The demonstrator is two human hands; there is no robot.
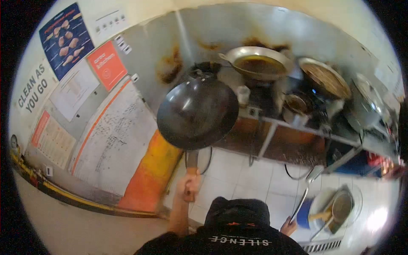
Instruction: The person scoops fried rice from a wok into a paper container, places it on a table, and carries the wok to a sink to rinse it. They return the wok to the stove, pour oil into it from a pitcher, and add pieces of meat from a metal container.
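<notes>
My left hand (pixel 190 186) is closed around the wooden handle of a dark wok (pixel 197 112), which is raised and tilted so that its bowl faces me. The inside of the wok looks bare and shiny. Lower right, my right hand (pixel 289 227) grips the thin handle of a metal spatula (pixel 313 174), its broad head pointing up and away from me. Part of the right hand is hidden behind my black clothing (pixel 238 225). The spatula and the wok are apart.
On the stove stand a wide pan of dark oil (pixel 259 63), another full pan (pixel 325 76), a small pot (pixel 296 108) and a lidded pot (pixel 365 102). A blue flame shows. A white basin (pixel 316 204) with a strainer (pixel 342 206) sits lower right.
</notes>
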